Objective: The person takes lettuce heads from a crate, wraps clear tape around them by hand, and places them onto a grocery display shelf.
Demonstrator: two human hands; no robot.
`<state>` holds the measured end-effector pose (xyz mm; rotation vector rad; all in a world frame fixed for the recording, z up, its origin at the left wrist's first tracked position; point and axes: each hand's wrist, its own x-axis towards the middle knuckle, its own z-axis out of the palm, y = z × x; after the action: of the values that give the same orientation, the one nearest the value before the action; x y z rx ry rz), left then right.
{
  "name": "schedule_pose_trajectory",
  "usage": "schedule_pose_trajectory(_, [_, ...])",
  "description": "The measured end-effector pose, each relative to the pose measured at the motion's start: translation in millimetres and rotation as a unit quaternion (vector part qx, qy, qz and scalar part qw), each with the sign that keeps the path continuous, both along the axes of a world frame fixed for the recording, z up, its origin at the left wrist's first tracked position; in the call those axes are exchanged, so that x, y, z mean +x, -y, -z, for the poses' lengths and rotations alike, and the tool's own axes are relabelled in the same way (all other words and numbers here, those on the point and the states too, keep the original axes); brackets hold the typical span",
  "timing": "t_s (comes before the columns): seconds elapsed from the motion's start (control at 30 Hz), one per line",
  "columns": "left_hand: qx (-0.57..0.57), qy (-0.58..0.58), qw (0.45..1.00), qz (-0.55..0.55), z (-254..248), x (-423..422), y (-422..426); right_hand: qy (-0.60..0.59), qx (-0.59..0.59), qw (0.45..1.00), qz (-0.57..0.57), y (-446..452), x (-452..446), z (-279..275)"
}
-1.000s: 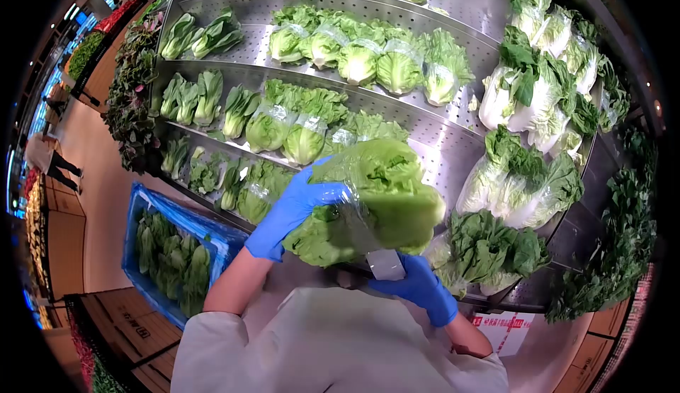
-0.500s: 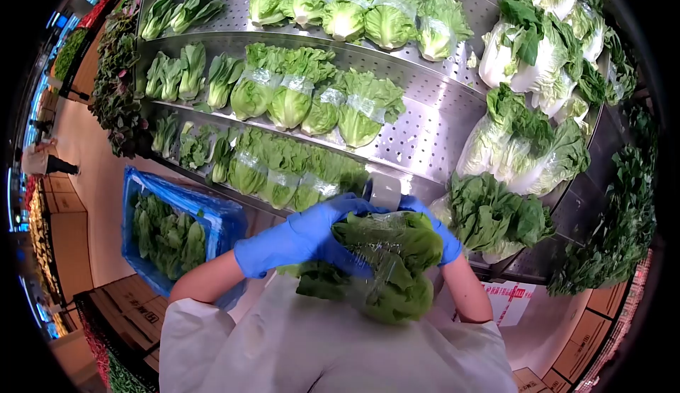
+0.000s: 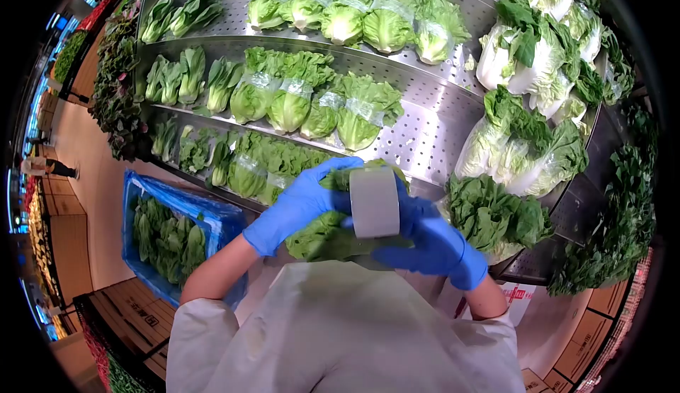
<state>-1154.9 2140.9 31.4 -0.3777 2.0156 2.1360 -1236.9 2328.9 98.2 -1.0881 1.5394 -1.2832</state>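
My left hand, in a blue glove, grips a leafy green lettuce in front of my chest. A wide roll of clear tape stands in front of the lettuce and hides much of it. My right hand, also blue-gloved, is closed at the right side of the roll, its fingers reaching beneath it. Behind my hands, several lettuces banded with clear tape sit in rows on the perforated metal shelves.
Napa cabbages are heaped at the right, with a dark leafy bunch below them. At the left a blue-lined crate holds greens. Bok choy stands on the shelves' left end. A person is far off left.
The tape roll has swung from behind the lettuce to its front, nearer me. My right hand has come lower and over the front; the lettuce has turned and moved up and left.
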Motion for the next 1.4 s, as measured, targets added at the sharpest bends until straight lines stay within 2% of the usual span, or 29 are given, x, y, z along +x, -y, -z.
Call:
schedule_pose_trajectory(0.03, [0.000,0.001,1.000,-0.004,11.6,2.4,6.9,-0.116,-0.092,0.989,0.001,-2.9,7.4,1.3])
schedule_pose_trajectory(0.1, [0.165,0.019,0.979,-0.117,30.7,5.8,23.7,0.174,-0.038,0.983,0.052,-15.9,36.2,7.6])
schedule_pose_trajectory(0.13, [0.138,0.043,0.975,-0.169,31.3,2.1,27.4,0.086,-0.028,0.994,0.068,-21.6,39.4,20.8])
schedule_pose_trajectory(0.17, [0.137,0.044,0.975,-0.169,28.5,3.9,28.1,0.082,-0.035,0.991,0.105,-26.4,43.2,35.3])
schedule_pose_trajectory(0.23, [0.325,0.086,0.893,-0.298,10.6,8.4,24.1,0.071,-0.048,0.980,0.178,-33.5,50.0,60.7])
schedule_pose_trajectory(0.3, [0.322,0.099,0.892,-0.301,16.2,16.3,27.7,-0.004,0.080,0.971,0.224,-34.6,45.0,64.3])
schedule_pose_trajectory(0.37, [0.441,0.080,0.868,-0.216,6.2,23.2,24.2,-0.017,0.089,0.964,0.251,-33.5,36.2,81.6])
schedule_pose_trajectory(0.47, [0.395,0.084,0.898,-0.176,1.6,31.4,7.0,-0.040,0.208,0.968,0.135,-40.2,14.8,99.8])
schedule_pose_trajectory(0.5, [0.396,0.083,0.897,-0.177,-1.1,27.0,0.8,0.087,0.173,0.971,0.141,-43.1,14.6,118.3])
schedule_pose_trajectory(0.53, [0.275,0.062,0.957,-0.071,-4.3,21.8,-7.9,0.213,0.135,0.957,0.144,-46.8,15.8,140.2])
schedule_pose_trajectory(0.57, [0.145,0.040,0.988,0.038,-8.3,19.0,-13.9,0.337,0.095,0.926,0.145,-50.6,18.1,161.0])
schedule_pose_trajectory(0.6, [0.184,0.016,0.978,0.101,-13.7,19.1,-16.6,0.454,0.052,0.878,0.145,-51.4,19.5,171.8])
schedule_pose_trajectory(0.67, [0.199,0.056,0.974,0.094,-33.1,22.1,-24.2,0.565,0.004,0.812,0.146,-57.5,17.8,181.2])
schedule_pose_trajectory(0.77, [0.215,0.098,0.970,0.048,-43.7,15.9,-29.8,0.325,0.020,0.945,0.043,-46.7,-16.1,154.4])
schedule_pose_trajectory(0.83, [0.182,0.054,0.977,0.093,-40.2,13.0,-22.9,0.238,0.025,0.971,0.008,-31.6,-33.0,118.2])
schedule_pose_trajectory(0.9, [0.168,0.070,0.976,0.123,-35.3,8.3,-16.1,0.246,0.029,0.969,0.007,-7.4,-41.7,66.9])
schedule_pose_trajectory(0.97, [0.154,0.085,0.972,0.154,-36.0,5.6,-15.7,0.238,0.026,0.971,-0.008,0.2,-55.0,59.6])
schedule_pose_trajectory(1.03, [0.010,0.139,0.968,0.208,-41.0,1.9,-19.7,0.228,-0.053,0.971,-0.051,8.3,-69.9,54.6])
schedule_pose_trajectory(1.07, [0.026,0.151,0.971,0.184,-24.0,4.1,-21.8,0.300,-0.016,0.952,-0.064,9.9,-73.4,47.3])
schedule_pose_trajectory(1.1, [0.042,0.163,0.973,0.158,-7.0,6.2,-23.9,0.299,-0.015,0.952,-0.064,10.0,-68.9,30.8])
schedule_pose_trajectory(1.13, [0.108,0.119,0.981,0.107,-5.7,4.6,-25.4,0.148,0.036,0.985,-0.081,9.6,-57.9,9.8])
schedule_pose_trajectory(1.17, [0.174,0.074,0.980,0.055,-2.5,3.4,-25.8,-0.008,0.085,0.992,-0.096,9.3,-45.6,-0.6])
schedule_pose_trajectory(1.2, [0.165,0.072,0.982,0.050,10.4,3.9,-21.6,-0.150,-0.005,0.988,-0.041,9.3,-32.0,18.3])
schedule_pose_trajectory(1.23, [0.156,0.071,0.984,0.045,17.8,2.8,-17.9,-0.151,-0.004,0.988,-0.041,5.0,-22.7,18.5])
schedule_pose_trajectory(1.27, [0.092,0.061,0.994,0.007,21.8,4.0,-15.9,0.010,-0.011,1.000,0.007,0.8,-14.5,18.2])
schedule_pose_trajectory(1.3, [0.028,0.049,0.998,-0.034,19.6,2.4,-14.0,0.169,-0.018,0.984,0.053,-2.9,-8.1,17.4])
schedule_pose_trajectory(1.33, [0.049,0.003,0.998,-0.050,15.6,-0.3,-10.6,0.216,0.062,0.972,0.062,-12.0,-4.6,4.0])
schedule_pose_trajectory(1.37, [0.049,0.002,0.997,-0.054,20.1,1.5,-6.2,0.215,0.063,0.973,0.059,-16.8,5.1,5.3])
schedule_pose_trajectory(1.4, [0.138,-0.011,0.984,-0.111,28.1,4.3,0.3,0.287,0.046,0.945,0.150,-22.3,15.9,8.3])
